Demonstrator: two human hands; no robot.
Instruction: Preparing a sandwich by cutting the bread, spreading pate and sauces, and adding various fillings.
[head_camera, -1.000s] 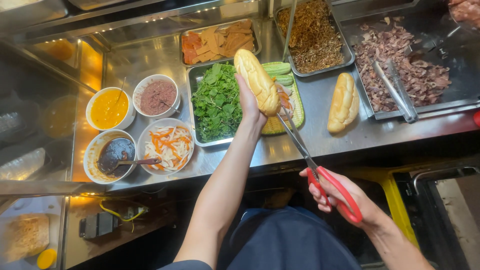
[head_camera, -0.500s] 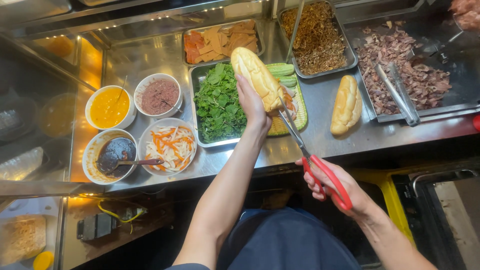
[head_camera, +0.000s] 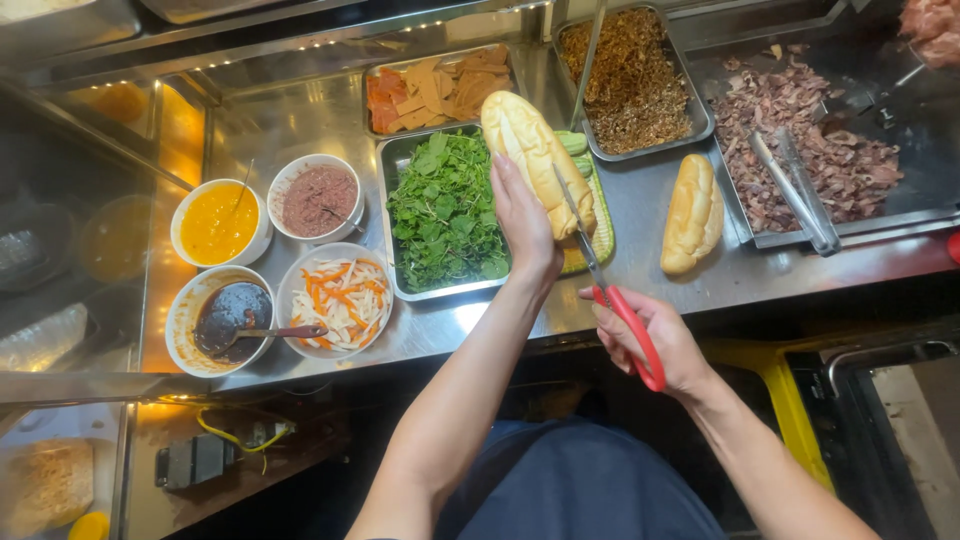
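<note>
Two bread rolls (head_camera: 537, 160): one in left-hand (head_camera: 522, 222) grip; right hand (head_camera: 655, 338) grips scissors (head_camera: 610, 290); four bowls (head_camera: 220, 222).

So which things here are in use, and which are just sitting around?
In use: left hand holding a baguette; right hand working red scissors along it.

Sitting around: second baguette, tongs on the meat tray, herb tray, pickle bowl, yellow sauce bowl.

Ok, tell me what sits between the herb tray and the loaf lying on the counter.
In the head view: the held baguette, the scissors and cucumber strips.
</note>
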